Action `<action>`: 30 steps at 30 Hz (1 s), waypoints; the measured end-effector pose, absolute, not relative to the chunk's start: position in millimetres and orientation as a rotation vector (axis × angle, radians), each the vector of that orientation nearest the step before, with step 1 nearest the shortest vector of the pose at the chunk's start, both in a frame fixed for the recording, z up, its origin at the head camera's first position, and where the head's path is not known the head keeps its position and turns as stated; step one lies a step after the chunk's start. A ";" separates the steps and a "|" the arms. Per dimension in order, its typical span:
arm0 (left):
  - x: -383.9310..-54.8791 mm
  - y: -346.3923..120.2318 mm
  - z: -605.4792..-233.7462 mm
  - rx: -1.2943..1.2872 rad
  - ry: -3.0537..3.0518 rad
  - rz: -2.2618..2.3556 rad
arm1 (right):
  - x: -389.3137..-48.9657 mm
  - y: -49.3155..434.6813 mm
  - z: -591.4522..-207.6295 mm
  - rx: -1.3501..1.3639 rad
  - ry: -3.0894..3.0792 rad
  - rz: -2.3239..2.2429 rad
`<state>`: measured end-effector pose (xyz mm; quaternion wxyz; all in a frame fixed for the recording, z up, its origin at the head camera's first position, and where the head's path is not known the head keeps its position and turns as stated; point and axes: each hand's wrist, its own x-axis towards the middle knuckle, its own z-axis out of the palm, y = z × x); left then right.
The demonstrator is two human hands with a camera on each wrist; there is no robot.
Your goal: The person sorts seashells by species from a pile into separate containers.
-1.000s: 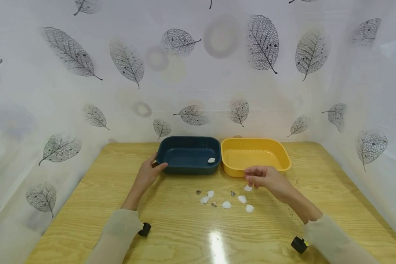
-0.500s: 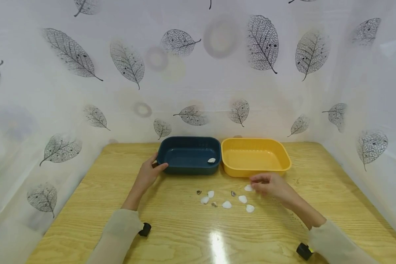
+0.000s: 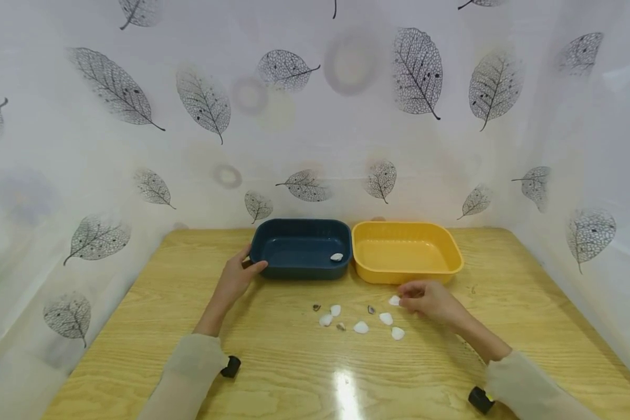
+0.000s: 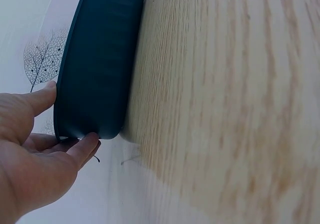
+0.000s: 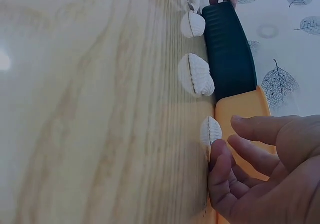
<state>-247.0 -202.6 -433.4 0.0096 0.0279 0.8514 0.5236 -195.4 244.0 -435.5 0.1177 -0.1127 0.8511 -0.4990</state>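
My left hand (image 3: 233, 281) holds the left end of a dark blue plastic tub (image 3: 300, 273), thumb by the front corner and fingers at the end wall. In the left wrist view its fingertips (image 4: 90, 140) touch the tub. My right hand (image 3: 431, 300) is low over the table in front of the yellow tub (image 3: 401, 276). Its fingers reach a white seashell (image 3: 394, 300) lying on the wood; in the right wrist view one fingertip overlaps that ribbed shell (image 5: 210, 130), and a gap shows between thumb and fingers. Another white seashell (image 3: 336, 257) lies inside the blue tub.
Several more white shells, such as one (image 3: 361, 327) near the middle, and small dark shells, such as one (image 3: 371, 310), lie scattered on the wooden table (image 3: 273, 361). The tubs stand side by side against a leaf-patterned curtain (image 3: 315, 116).
My right hand has moved slightly right and down from the yellow tub's front wall to beside the white seashell. The left hand and both tubs keep their places.
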 end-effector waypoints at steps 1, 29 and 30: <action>-247.2 -202.7 -433.6 0.084 2.653 1.642 | -195.5 243.3 -436.1 -0.331 2.502 -1.442; -244.9 -202.3 -432.5 0.082 2.663 1.632 | -202.3 228.0 -447.1 -0.416 2.847 -1.118; -244.8 -202.3 -432.5 0.082 2.662 1.634 | -202.0 227.5 -447.0 -0.420 2.856 -1.106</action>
